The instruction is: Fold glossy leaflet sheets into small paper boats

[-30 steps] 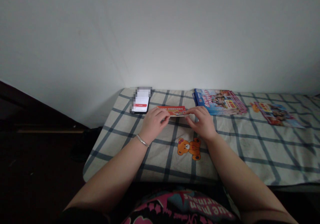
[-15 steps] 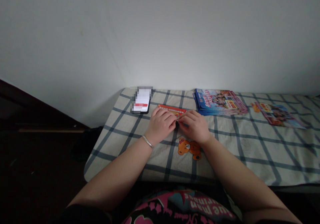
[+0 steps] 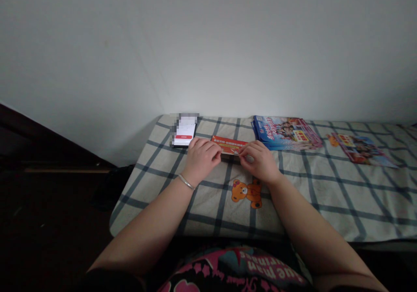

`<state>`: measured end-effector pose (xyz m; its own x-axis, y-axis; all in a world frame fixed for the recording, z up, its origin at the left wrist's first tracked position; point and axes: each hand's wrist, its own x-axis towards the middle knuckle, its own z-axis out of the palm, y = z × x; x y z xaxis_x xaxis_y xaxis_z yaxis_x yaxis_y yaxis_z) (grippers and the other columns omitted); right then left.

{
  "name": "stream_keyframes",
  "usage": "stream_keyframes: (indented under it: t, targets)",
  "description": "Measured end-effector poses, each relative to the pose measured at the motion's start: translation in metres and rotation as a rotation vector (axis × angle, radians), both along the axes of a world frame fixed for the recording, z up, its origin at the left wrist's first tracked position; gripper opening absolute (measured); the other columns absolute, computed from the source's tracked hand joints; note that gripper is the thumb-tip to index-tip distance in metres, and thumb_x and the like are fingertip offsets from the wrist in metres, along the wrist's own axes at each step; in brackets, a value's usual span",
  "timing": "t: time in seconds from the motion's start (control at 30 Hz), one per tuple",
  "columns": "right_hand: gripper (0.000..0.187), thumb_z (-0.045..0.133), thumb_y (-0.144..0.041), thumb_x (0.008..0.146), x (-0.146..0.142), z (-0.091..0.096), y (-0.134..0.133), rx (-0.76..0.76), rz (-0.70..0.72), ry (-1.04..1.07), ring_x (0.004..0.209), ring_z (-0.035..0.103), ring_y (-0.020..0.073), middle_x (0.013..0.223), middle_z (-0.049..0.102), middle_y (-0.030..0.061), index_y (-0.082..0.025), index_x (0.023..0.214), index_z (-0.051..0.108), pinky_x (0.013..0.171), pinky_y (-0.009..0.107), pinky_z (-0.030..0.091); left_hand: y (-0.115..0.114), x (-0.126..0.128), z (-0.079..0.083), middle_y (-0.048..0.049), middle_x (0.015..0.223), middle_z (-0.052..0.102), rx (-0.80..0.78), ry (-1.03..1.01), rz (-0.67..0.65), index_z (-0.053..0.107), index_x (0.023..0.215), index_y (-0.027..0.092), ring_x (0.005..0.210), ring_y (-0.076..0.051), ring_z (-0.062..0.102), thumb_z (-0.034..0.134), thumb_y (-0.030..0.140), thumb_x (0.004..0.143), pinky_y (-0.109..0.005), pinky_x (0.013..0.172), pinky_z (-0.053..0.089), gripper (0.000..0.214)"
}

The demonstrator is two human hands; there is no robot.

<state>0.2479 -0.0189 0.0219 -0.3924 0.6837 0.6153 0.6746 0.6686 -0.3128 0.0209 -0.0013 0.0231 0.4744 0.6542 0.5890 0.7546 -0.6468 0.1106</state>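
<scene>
A folded red and orange leaflet lies on the checked cloth between my hands. My left hand, with a silver bangle on the wrist, has its fingers curled on the leaflet's left end. My right hand pinches the leaflet's right end with bent fingers. Both hands rest on the cloth just beyond a printed orange bear.
A phone with a lit screen lies at the far left of the cloth. A blue stack of leaflets sits at the back right, and another leaflet lies farther right. A white wall rises behind. Dark floor lies to the left.
Both hands slid together along the leaflet, pressing it, then moved slightly apart again. The leaflet now shows more of its red face between them.
</scene>
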Motion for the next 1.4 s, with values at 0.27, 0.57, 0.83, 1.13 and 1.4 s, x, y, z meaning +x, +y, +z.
stream_keyframes:
  t: [0.27,0.57,0.83,1.13,1.4]
  targets:
    - [0.012,0.061,-0.013,0.081,0.012,0.000,0.003,-0.024,-0.032,0.032,0.085,0.062,0.0208,0.084,0.071,0.0033,-0.024,0.076,0.057,0.079,0.036,0.051,0.005,-0.010,0.002,-0.0004,0.087,0.071,-0.019,-0.011,0.053,0.063,0.081,0.023,0.091,-0.023,0.060,0.061,0.015,0.082,-0.043,0.087,0.040,0.008]
    - [0.013,0.060,-0.013,0.080,0.022,0.000,0.006,-0.035,-0.026,0.066,0.084,0.063,0.0209,0.085,0.071,0.0036,-0.024,0.074,0.056,0.080,0.038,0.051,0.009,-0.020,0.005,-0.0007,0.082,0.070,-0.027,-0.021,0.119,0.061,0.077,0.023,0.088,-0.025,0.059,0.061,0.014,0.078,-0.042,0.082,0.041,0.010]
    - [0.011,0.060,-0.012,0.077,0.020,-0.004,0.007,-0.073,-0.039,0.031,0.082,0.062,0.0211,0.079,0.069,0.0037,-0.023,0.075,0.057,0.076,0.036,0.051,0.008,-0.017,0.000,-0.0045,0.095,0.069,-0.070,-0.074,-0.002,0.063,0.093,0.019,0.091,-0.023,0.061,0.058,0.016,0.084,-0.038,0.083,0.046,0.011]
    - [0.009,0.059,-0.015,0.081,0.001,-0.006,0.002,-0.095,0.051,-0.129,0.081,0.059,0.0207,0.078,0.068,0.0027,-0.023,0.079,0.059,0.075,0.034,0.050,0.002,0.001,-0.007,-0.0034,0.095,0.068,-0.143,0.036,-0.157,0.065,0.089,0.019,0.091,-0.021,0.060,0.060,0.016,0.089,-0.037,0.084,0.050,0.005]
    - [0.020,0.063,-0.011,0.078,0.010,-0.008,0.006,-0.169,0.044,-0.146,0.093,0.061,0.0226,0.094,0.071,0.0053,-0.022,0.095,0.065,0.083,0.037,0.051,0.007,-0.002,-0.012,-0.0042,0.096,0.067,-0.244,-0.069,-0.161,0.062,0.090,0.017,0.093,-0.019,0.061,0.059,0.010,0.090,-0.036,0.087,0.051,0.008]
